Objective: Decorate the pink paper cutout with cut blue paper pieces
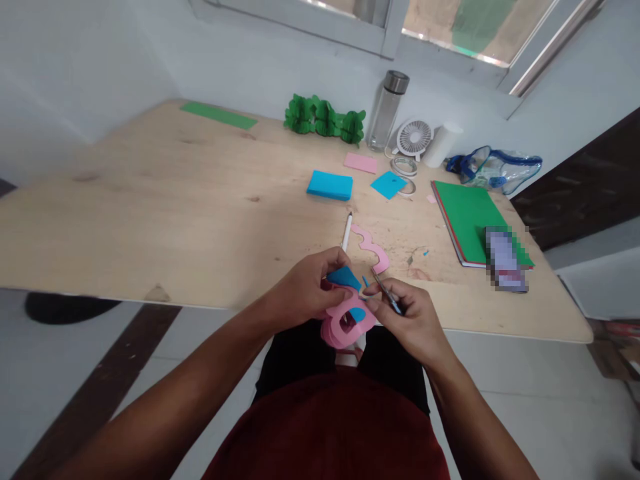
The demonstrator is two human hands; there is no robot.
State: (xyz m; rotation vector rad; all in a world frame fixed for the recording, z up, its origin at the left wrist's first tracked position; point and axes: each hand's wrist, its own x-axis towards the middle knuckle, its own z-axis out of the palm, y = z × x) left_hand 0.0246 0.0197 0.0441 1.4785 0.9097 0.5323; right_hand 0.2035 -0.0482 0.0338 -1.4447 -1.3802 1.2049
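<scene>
At the table's front edge, my left hand (324, 283) pinches a stack of scalloped pink paper cutouts (356, 328), with an opening through the front one. A piece of blue paper (345, 276) is held with them and also shows through the opening. My right hand (406, 317) is closed around a slim, pointed metal tool (387, 293); its exact kind is unclear. Its thumb and fingertips are close to the right edge of the papers, by a narrow blue strip (365, 282). Beyond my hands lie a wavy pink paper offcut (373, 251) and a white pen (347, 231).
Blue paper (329, 185) is stacked mid-table, near a loose blue sheet (389, 185) and tape rolls (404, 167). Green paper foliage (325, 119), a glass bottle (386, 113) and a small fan (414, 138) stand at the back. Rightward lies a green folder (467, 217) under a blurred object.
</scene>
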